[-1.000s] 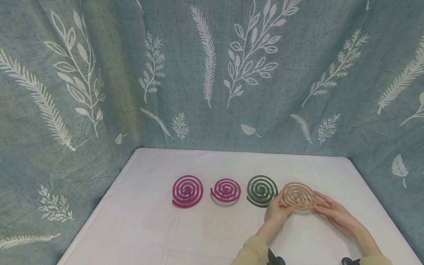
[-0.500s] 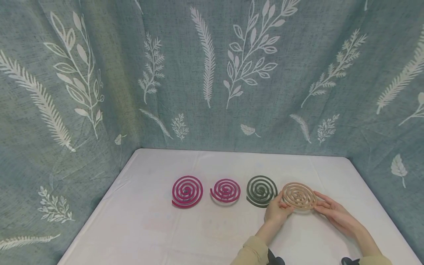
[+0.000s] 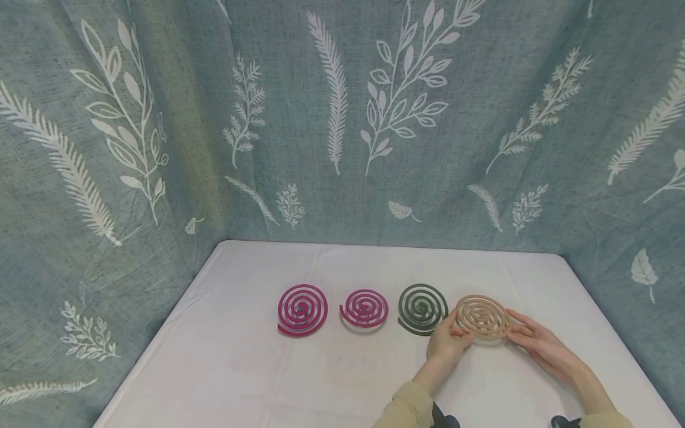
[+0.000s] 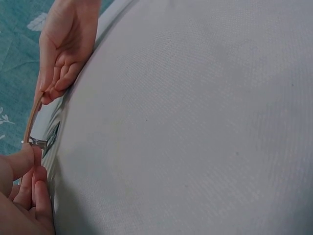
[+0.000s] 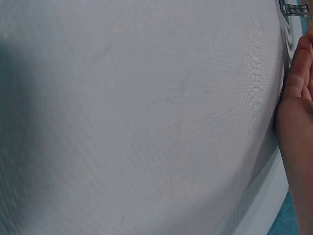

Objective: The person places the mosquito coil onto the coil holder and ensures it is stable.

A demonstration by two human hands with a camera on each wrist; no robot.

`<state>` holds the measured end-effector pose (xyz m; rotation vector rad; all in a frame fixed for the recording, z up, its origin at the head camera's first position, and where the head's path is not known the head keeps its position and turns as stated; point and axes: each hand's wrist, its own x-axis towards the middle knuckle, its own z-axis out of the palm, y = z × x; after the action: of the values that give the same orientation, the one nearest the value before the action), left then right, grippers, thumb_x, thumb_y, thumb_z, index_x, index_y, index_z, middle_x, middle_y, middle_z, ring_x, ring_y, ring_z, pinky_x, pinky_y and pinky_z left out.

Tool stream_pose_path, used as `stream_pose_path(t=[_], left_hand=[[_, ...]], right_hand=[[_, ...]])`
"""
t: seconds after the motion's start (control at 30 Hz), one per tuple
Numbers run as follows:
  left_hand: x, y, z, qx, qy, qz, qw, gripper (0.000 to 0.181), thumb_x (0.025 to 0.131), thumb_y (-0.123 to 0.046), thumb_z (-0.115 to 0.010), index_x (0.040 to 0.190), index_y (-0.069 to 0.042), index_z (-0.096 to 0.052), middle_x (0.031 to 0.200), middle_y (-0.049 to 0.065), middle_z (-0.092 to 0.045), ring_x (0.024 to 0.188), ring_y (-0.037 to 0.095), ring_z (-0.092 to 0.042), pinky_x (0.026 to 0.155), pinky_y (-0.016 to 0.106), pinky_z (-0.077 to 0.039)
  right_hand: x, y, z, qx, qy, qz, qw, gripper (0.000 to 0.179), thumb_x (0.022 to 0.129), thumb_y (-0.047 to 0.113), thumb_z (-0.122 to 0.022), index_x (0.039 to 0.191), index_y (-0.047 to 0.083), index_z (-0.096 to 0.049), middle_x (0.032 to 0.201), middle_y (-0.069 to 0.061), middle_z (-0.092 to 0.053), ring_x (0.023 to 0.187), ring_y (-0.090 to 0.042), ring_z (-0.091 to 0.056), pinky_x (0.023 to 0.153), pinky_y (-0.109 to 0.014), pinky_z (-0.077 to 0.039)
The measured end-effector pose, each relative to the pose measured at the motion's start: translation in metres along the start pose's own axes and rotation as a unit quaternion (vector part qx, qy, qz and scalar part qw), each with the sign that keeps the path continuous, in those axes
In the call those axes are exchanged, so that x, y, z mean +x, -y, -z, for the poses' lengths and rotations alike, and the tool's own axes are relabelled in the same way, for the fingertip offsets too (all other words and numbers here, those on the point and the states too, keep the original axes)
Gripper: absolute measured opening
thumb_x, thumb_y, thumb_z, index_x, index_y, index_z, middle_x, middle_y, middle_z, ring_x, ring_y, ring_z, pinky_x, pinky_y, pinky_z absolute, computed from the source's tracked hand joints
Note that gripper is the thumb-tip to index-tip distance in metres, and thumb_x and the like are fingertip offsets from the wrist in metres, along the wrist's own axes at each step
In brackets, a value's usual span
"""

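A tan mosquito coil (image 3: 481,316) lies near the right end of the table, held level between both hands. My left hand (image 3: 445,345) pinches its near left edge with thumb and fingers, close beside the dark green coil (image 3: 422,308). At its right edge, my right hand (image 3: 543,346) grips the rim between thumb and fingers. The left wrist view has the tan coil edge-on, with a small shiny metal stand (image 4: 39,143) just under it. That view also catches the right hand (image 4: 68,49) at the coil's far end.
To the left of the green coil lie a smaller-looking magenta coil (image 3: 365,308), with a shadow beneath it, and a wider magenta coil (image 3: 302,310). The white-covered table (image 3: 257,380) ends at a leaf-patterned green curtain (image 3: 353,202) behind and on both sides.
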<state>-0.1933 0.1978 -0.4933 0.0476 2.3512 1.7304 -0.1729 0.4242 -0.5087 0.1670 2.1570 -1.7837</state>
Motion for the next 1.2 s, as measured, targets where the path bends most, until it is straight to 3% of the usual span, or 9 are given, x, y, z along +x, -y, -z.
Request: stream_pose_path(t=[1.2], left_hand=[[0.0013,0.0022,0.0008,0.011,0.006,-0.002,0.9999,0.060,0.079,-0.015,-0.075,0.135,-0.014,-0.053,0.066,-0.008,-0.057,0.055,-0.001,-0.043,0.053,0.015,-0.034]], right_hand=[[-0.0001,0.0015,-0.0014,-0.005,0.003,-0.002,1.0000,0.079,0.097,0.024,-0.053,0.150,-0.001,-0.001,0.108,0.018,-0.060,0.099,0.015,-0.053,0.085,-0.003,-0.042]])
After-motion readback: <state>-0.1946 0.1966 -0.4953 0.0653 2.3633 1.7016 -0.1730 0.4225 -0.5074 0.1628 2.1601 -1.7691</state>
